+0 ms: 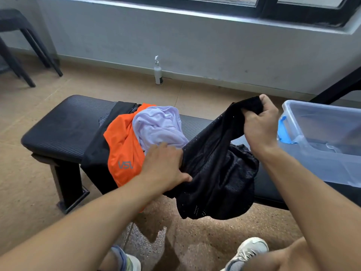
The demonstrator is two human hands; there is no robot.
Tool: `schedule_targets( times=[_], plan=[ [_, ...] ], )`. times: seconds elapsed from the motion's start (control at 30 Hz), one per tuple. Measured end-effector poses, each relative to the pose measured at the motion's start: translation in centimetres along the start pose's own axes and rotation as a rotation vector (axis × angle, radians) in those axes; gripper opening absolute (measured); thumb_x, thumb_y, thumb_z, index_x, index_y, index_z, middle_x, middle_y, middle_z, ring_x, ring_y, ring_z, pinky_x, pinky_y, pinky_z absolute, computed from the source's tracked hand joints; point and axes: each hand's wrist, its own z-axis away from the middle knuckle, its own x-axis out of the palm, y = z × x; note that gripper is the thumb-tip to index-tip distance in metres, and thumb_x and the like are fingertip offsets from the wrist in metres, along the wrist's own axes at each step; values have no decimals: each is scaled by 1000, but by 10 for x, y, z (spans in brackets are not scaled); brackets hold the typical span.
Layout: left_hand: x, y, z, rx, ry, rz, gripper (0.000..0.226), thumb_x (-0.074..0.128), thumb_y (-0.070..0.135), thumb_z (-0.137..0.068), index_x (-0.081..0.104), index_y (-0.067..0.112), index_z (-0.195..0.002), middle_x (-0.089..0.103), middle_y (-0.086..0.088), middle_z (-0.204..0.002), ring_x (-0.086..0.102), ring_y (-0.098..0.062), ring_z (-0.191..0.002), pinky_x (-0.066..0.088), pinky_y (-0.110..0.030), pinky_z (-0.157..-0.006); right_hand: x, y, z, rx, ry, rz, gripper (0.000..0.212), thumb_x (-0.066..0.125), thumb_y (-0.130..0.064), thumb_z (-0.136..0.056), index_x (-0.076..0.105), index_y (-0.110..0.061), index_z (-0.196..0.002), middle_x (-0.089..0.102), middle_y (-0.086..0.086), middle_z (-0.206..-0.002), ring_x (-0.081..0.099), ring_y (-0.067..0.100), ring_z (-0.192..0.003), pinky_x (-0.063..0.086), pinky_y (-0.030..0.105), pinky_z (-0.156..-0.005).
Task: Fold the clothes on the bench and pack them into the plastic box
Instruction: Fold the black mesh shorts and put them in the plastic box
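Note:
A black padded bench carries a pile of clothes: an orange and black garment and a crumpled pale lilac garment on top of it. A black mesh garment hangs over the bench's front edge. My right hand grips its upper edge and lifts it. My left hand holds the same garment's left edge, fingers curled into the cloth beside the orange one. A clear plastic box with a blue latch stands on the bench at the right, nothing visible inside it.
A white bottle stands on the floor by the grey wall behind the bench. Black chair legs are at the far left. A dark bar slants at the right. My two shoes are on the speckled floor below.

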Motion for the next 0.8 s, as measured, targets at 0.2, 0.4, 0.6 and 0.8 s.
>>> schedule_targets(
  times=[0.2,0.4,0.6,0.8],
  plan=[
    [14,15,5,86,-48,-225,36,67,44,-80,58,24,-109,63,1,-115,51,-25,-113,36,-39,-90,-5,5,2,-51,0,73,25,69,-5,-85,46,1,-79,48,5,-72,41,12,-67,41,35,-60],
    [-30,3,-3,31,314,721,54,80,31,-77,56,28,-125,62,14,-116,57,-3,-113,43,-20,-96,1,-4,12,-197,-296,159,41,80,0,-73,47,-24,-70,53,-4,-67,45,12,-63,40,30,-60],
    [-45,17,-5,39,118,945,59,85,55,-66,60,36,-116,67,18,-108,58,8,-107,42,-17,-96,21,-10,42,-406,-608,336,37,58,4,-67,39,-21,-87,45,-7,-67,33,10,-60,33,30,-54],
    [-36,10,-13,51,133,1099,6,68,14,-93,75,14,-94,75,12,-82,68,1,-79,48,-13,-74,23,-2,45,-273,-641,395,54,86,-25,-70,39,-24,-98,56,-7,-74,50,13,-64,42,28,-61]
  ],
)
